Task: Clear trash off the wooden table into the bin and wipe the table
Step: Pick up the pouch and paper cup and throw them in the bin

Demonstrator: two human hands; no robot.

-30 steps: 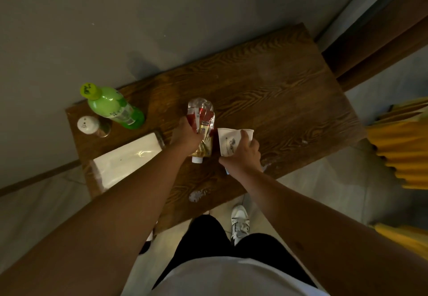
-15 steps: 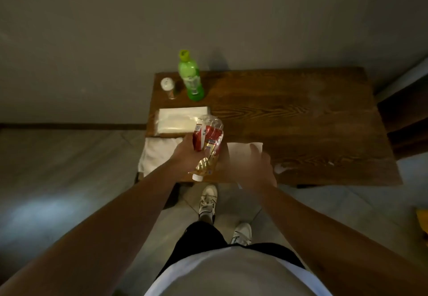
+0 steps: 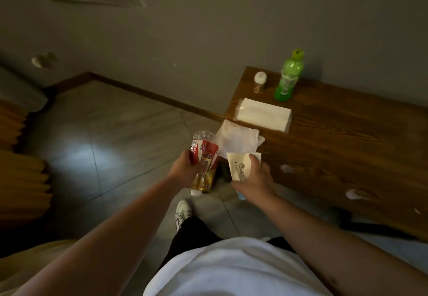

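Note:
My left hand [image 3: 185, 170] grips a crushed clear plastic bottle [image 3: 203, 156] with a red label, cap end down, held over the floor left of the wooden table [image 3: 347, 138]. My right hand [image 3: 254, 177] holds a white paper cup [image 3: 239, 167] with a small print, just off the table's near left corner. On the table stand a green bottle [image 3: 288, 77], a small white-capped jar [image 3: 259, 82] and a pack of white tissues [image 3: 262, 113]. A white cloth [image 3: 236, 140] hangs over the table's left end. Pale smears [image 3: 355, 194] mark the tabletop. No bin is in view.
Grey tiled floor [image 3: 104, 138] stretches to the left, with a yellow pleated fabric object [image 3: 20, 156] at the far left edge. A grey wall with a dark skirting board runs behind the table. My white shoe [image 3: 183, 212] stands on the tiles below my hands.
The view has swung left, so the table now sits at the right. Both hands have carried the crushed bottle and the paper cup off the tabletop to beyond its left end.

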